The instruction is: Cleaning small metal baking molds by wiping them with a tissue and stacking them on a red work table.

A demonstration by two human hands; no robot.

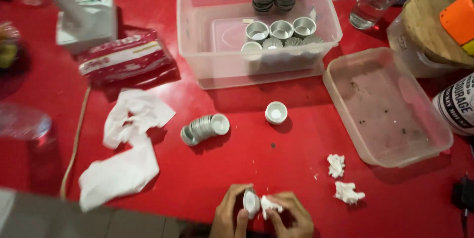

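Down at 6 o'clock my left hand (231, 213) grips a small metal cup (251, 201), right hand (291, 214) pinching a tissue wad (269, 204) against it. Looks like mid-wipe to me; next it needs the wad worked round inside.

A red and white tissue pack (123, 59) lies flat on the red desk (276, 164) at upper left, oblong and soft, with a white band along its side. At the right edge stands a round container (456, 104) with a white label printed in black, only partly in view.

Glossy red table (296, 159); grey floor (59, 218) at near edge.
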